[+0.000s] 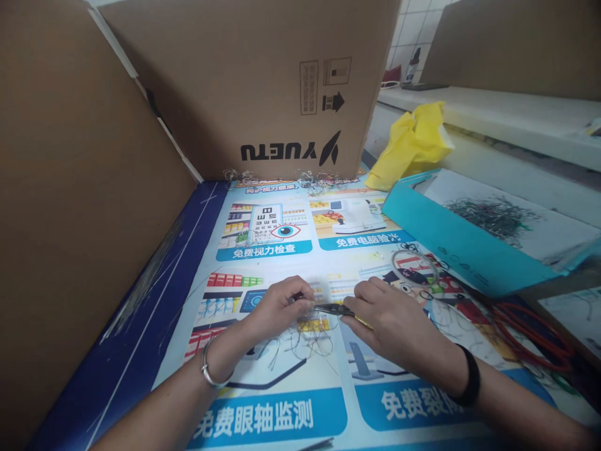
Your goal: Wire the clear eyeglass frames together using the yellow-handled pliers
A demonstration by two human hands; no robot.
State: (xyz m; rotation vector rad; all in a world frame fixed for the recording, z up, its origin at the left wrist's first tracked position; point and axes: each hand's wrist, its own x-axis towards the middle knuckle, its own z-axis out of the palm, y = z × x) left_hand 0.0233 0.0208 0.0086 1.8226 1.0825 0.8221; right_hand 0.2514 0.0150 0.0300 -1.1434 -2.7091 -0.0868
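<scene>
Needle-nose pliers (pixel 332 308) with a yellow handle are gripped in my right hand (pixel 387 319), their jaws pointing left. The tips reach the fingertips of my left hand (pixel 280 307), which is closed in a pinch. Something small and dark shows at those fingers, too small to name. Just below, loops of thin wire (pixel 315 341) show over the printed sheet (pixel 263 401); whether they hang from the pinch or lie on the sheet I cannot tell. A clear ring-shaped coil (pixel 397 266) lies beyond my right hand.
At right, a turquoise box (pixel 462 241) holds a pile of thin dark wires (pixel 493 216). Behind it is a yellow bag (pixel 410 144). Cardboard walls (pixel 263 81) stand behind and left, with tangled wire (pixel 319 181) at their foot. Red cord (pixel 530 338) lies right; fine strands (pixel 141 294) lie left.
</scene>
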